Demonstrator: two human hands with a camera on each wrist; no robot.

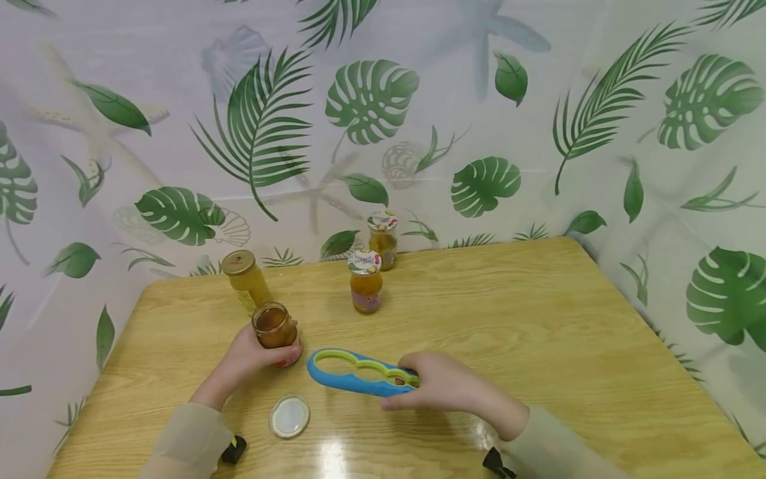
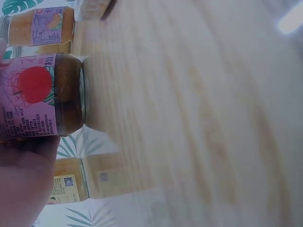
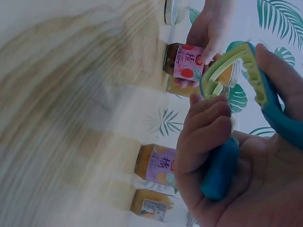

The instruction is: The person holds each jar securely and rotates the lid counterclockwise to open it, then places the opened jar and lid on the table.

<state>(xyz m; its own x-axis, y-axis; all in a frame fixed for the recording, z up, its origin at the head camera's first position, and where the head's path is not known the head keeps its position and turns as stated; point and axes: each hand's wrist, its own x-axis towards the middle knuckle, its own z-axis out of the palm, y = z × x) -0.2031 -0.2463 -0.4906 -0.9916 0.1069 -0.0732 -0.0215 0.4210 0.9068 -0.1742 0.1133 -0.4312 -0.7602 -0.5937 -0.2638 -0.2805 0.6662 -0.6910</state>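
Open glass jar with brown contents, pink label point(image 1: 277, 337): upright on desk point(image 1: 538, 313); left hand point(image 1: 247, 352) wrapped round side, presumably steadying it. Blue-and-green plastic jar opener point(image 1: 350, 383): right hand point(image 1: 445, 382) gripping handles, apparently for control. Round white-faced lid point(image 1: 290, 417): flat on desk, nearer person. Gold-lidded yellow glass jar point(image 1: 250, 285), two white-lidded amber glass jars point(image 1: 366, 287) point(image 1: 383, 245): beyond, presumably out of way.

The desk point(image 1: 509, 313) has a smooth wood grain, glossy enough to throw back white glare. The open jar point(image 1: 274, 332) is clear, shiny glass, its label point(image 2: 28, 118) smooth and paper-like. The opener point(image 1: 353, 383) looks like plastic, smooth outside, ridged along its green inner edge. The loose lid point(image 1: 290, 418) seems metal with a smooth, pale face; the gold lid point(image 1: 238, 262) looks metallic too. The sleeves point(image 1: 185, 439) are matt cloth.
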